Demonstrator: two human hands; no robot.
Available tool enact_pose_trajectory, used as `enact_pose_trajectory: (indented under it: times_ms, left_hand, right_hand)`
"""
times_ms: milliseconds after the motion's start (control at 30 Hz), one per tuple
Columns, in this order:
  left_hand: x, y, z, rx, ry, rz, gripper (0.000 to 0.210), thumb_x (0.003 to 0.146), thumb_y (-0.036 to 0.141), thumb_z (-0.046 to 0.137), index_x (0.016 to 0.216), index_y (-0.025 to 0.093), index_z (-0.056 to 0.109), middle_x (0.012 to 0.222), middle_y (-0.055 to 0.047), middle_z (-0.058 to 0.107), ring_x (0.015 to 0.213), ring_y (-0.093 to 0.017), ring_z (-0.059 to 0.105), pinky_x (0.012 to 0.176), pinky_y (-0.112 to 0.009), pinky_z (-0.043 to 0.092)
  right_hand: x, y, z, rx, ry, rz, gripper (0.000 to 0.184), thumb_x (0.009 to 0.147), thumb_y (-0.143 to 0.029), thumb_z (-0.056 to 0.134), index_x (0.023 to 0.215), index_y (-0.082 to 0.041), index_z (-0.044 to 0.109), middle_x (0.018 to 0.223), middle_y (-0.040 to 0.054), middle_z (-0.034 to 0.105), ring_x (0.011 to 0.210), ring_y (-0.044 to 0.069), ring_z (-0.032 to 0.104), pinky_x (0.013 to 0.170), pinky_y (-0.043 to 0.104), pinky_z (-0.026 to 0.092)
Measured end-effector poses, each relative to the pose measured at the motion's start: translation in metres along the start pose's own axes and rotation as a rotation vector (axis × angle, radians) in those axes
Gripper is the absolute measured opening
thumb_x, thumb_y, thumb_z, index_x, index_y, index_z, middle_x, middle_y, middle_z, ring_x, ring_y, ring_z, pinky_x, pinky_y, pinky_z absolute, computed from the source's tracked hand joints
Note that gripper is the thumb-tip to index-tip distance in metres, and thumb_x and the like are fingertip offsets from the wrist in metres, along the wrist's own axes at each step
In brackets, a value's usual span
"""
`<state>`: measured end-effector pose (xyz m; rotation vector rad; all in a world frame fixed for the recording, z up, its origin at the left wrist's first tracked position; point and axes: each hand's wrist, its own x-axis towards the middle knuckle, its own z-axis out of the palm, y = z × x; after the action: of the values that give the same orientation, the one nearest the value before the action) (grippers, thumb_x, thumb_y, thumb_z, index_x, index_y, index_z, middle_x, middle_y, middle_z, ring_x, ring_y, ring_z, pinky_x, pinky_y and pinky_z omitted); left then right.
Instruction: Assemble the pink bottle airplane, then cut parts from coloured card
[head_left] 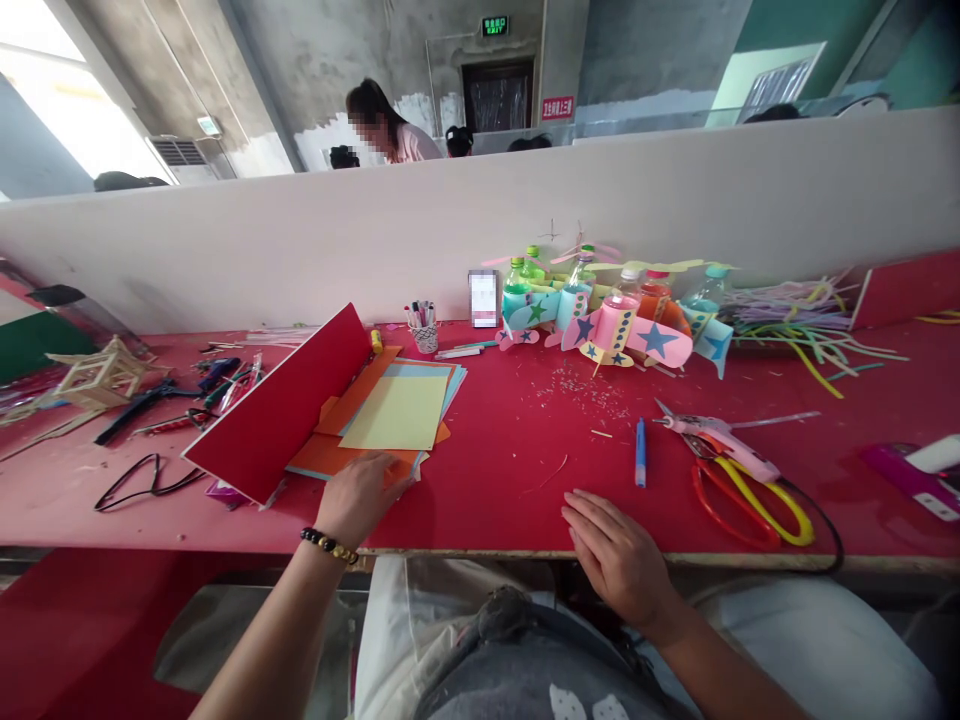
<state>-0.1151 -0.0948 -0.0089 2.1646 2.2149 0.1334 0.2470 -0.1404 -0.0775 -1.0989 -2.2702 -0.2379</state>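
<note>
On the red tabletop [510, 430], left of centre, lies a loose stack of rectangular coloured paper: a pale yellow sheet [397, 412] on top, with orange sheets [345, 458] and light-blue ones showing from under it. The left hand [365, 492], a beaded bracelet at its wrist, rests on the near edge of the stack with fingers loosely bent; whether it pinches a sheet I cannot tell. The right hand [619, 555] lies palm down at the table's front edge, fingers straight and close together, with nothing visible in its grasp.

Just left of the paper, a slanting red rectangular board [289, 410] with a pale edge stands as a barrier between the stack and a thin black cord [155, 489]. Behind the paper are a patterned pen cup [425, 340] and an upright phone [484, 298]. Pink, blue and orange bottle aeroplanes [621, 312] crowd the space before the white partition [300, 255], with small scraps [577, 390] scattered in front. Beyond the right hand lies a blue marker [640, 455]; farther right, a pink glue gun [720, 447] lies against scissors with red and yellow handles [731, 470].
</note>
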Motion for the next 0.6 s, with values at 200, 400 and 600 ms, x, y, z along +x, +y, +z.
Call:
enact_pose_trajectory:
  times_ms: [200,400,600]
  left_hand:
    - [-0.009,0.011,0.007,0.131,-0.006,-0.057,0.035,0.091,0.045,0.042,0.1,0.019,0.063,0.107,-0.009,0.069,0.085,-0.023,0.066,0.062,-0.029,0.038]
    - [-0.005,0.014,-0.005,0.172,-0.011,-0.098,0.036,0.092,0.033,0.035,0.075,0.019,0.063,0.078,-0.008,0.07,0.069,-0.023,0.063,0.055,-0.028,0.028]
    - [0.027,-0.027,-0.028,-0.25,0.064,-0.173,0.031,0.076,0.047,0.058,0.063,0.019,0.063,0.054,-0.001,0.058,0.059,-0.017,0.055,0.056,-0.026,0.033]
  right_hand:
    - [0.001,0.0,-0.001,-0.009,0.005,-0.003,0.028,0.089,-0.011,0.051,0.113,-0.012,0.067,0.118,0.0121,0.069,0.113,0.025,0.061,0.096,0.041,0.053]
    - [-0.001,0.0,0.0,-0.013,-0.005,0.005,0.029,0.09,-0.011,0.051,0.114,-0.014,0.066,0.12,0.0112,0.068,0.115,0.025,0.06,0.097,0.041,0.052]
    - [-0.001,0.0,0.0,0.005,-0.017,0.006,0.03,0.089,-0.011,0.051,0.115,-0.013,0.066,0.12,0.0121,0.068,0.116,0.025,0.059,0.097,0.041,0.052]
